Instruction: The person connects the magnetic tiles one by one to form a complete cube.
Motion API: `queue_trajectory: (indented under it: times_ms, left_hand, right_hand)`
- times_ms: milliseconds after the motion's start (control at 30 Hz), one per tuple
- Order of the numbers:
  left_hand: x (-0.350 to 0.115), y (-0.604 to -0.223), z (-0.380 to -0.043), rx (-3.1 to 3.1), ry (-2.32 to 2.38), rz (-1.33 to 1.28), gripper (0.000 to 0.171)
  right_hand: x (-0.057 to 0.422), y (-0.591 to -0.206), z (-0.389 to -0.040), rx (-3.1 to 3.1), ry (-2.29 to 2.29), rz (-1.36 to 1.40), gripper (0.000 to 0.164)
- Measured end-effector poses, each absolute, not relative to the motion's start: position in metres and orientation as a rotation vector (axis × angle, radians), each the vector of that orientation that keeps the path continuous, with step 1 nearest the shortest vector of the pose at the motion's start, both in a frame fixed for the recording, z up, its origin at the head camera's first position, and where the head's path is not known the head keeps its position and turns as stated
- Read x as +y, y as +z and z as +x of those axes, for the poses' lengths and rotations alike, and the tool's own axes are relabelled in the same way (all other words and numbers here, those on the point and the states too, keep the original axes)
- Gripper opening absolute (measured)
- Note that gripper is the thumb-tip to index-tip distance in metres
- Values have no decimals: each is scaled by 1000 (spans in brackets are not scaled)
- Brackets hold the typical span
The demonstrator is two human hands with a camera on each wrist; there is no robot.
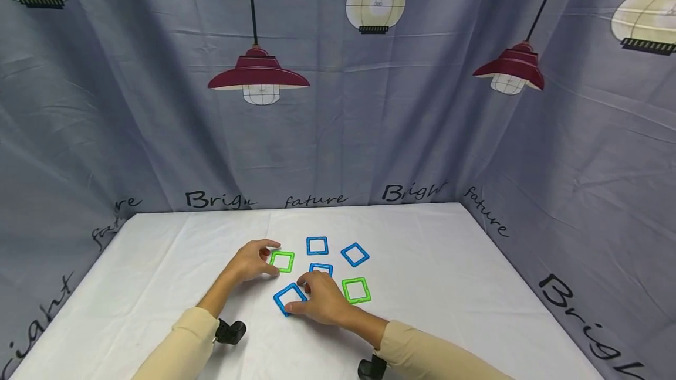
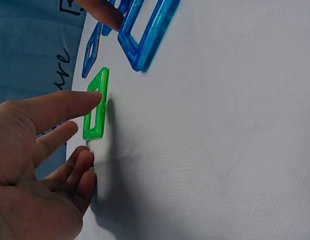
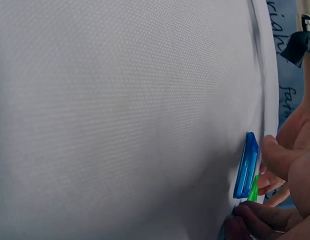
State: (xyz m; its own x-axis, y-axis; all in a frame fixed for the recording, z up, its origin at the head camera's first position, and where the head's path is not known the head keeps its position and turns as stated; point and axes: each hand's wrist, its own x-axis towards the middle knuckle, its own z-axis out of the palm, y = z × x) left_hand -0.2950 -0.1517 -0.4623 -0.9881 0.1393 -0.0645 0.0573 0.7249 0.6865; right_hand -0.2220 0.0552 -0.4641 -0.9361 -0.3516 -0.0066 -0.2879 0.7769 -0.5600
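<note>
Square frame-shaped magnetic tiles lie on a white table. My left hand (image 1: 254, 261) is spread beside a green tile (image 1: 282, 261), thumb and index finger either side of its left edge. In the left wrist view, the thumb overlaps that green tile (image 2: 102, 120); contact is unclear. My right hand (image 1: 324, 301) holds the nearest blue tile (image 1: 282, 304) between thumb and fingers across its right side. The right wrist view catches this blue tile (image 3: 246, 167) edge-on between thumb and fingertips. Another blue tile (image 1: 320, 266) is partly hidden behind the right hand.
A second green tile (image 1: 356, 290) lies right of the right hand. Farther back are two blue tiles, one squared to the table (image 1: 317, 246) and one turned like a diamond (image 1: 355, 255). A grey curtain (image 1: 338, 145) printed with lamps borders the white table (image 1: 449, 286).
</note>
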Motion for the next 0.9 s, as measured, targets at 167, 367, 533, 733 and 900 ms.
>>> queue_trajectory:
  times_ms: [167,367,533,733,900]
  left_hand:
    - [-152,-462,-294,2828,1090,152,61]
    - [-150,-465,-293,2849,1091,150,57]
    - [-149,-465,-292,2851,1094,140,54]
    - [-150,-464,-291,2846,1082,132,52]
    - [-151,-464,-291,2832,1068,136,51]
  right_hand:
    - [53,-463,-221,2866,-783,-547,67]
    - [51,-463,-221,2884,-743,-570,72]
    - [50,-463,-222,2883,-744,-573,72]
    - [51,-463,-221,2893,-746,-588,68]
    - [52,-462,-220,2876,-764,-588,67]
